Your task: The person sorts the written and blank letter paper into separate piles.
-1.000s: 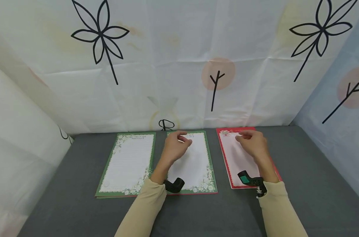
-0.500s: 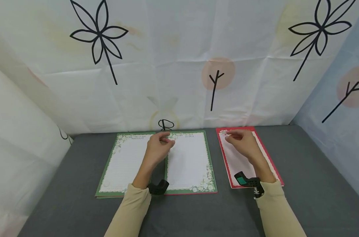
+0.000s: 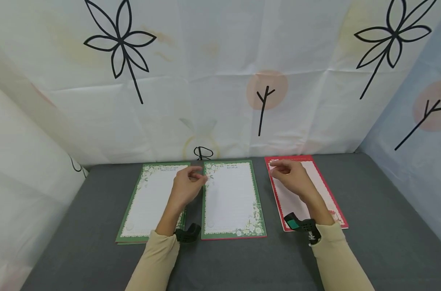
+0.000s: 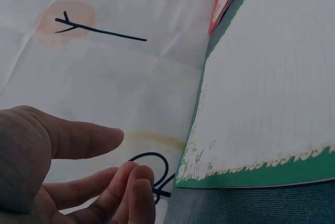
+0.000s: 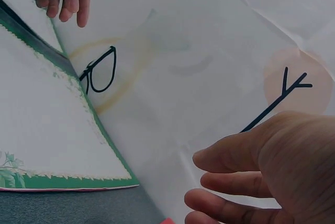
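Note:
My left hand (image 3: pixel 185 184) hovers between two green-bordered, flower-edged sheets of writing paper, the left one (image 3: pixel 151 206) and the middle one (image 3: pixel 231 202). Its fingers curl loosely with a gap to the thumb, holding nothing, as the left wrist view also shows around the hand (image 4: pixel 94 177). Over the upper part of a red-bordered sheet (image 3: pixel 289 202) hangs my right hand (image 3: pixel 293 180). Thumb and fingers (image 5: pixel 230 185) stand apart there, with nothing between them. The left sheet has other paper edges under it, and red shows below the middle one.
A dark grey cloth-covered table (image 3: pixel 227 262) carries the three sheets side by side. White printed cloth (image 3: pixel 213 101) hangs behind it, with further cloth at both sides. Each wrist wears a black camera band (image 3: pixel 187 234).
My left hand has moved left, off the middle sheet toward the left one. The right hand has shifted slightly left above the red-bordered sheet. The papers stay in place.

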A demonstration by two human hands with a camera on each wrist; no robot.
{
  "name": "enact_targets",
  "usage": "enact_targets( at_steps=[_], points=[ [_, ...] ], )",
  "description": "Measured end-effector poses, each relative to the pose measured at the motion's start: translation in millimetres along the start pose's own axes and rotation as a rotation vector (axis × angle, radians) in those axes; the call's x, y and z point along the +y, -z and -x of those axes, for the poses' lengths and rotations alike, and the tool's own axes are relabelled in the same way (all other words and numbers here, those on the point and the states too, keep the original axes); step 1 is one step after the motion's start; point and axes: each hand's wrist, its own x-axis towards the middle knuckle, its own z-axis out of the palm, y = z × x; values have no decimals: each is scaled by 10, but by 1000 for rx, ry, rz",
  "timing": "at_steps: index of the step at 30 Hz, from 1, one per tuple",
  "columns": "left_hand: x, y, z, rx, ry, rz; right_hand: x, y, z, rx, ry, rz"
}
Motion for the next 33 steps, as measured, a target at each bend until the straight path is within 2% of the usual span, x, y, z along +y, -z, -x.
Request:
enact_targets(
  at_steps=[9, 18, 25, 33],
  points=[
    [-16, 68, 1, -16, 10, 3, -9, -116, -14, -57, 23, 1],
    [-56, 123, -6, -132, 36, -20, -34, -232, -17, -104, 41, -6],
    [-92, 91, -10, -210, 52, -67, 0, -303, -46, -142, 26, 14],
    [-161, 2, -42, -216, 92, -171, -2, -374, -27, -218, 4, 105]
  ],
)
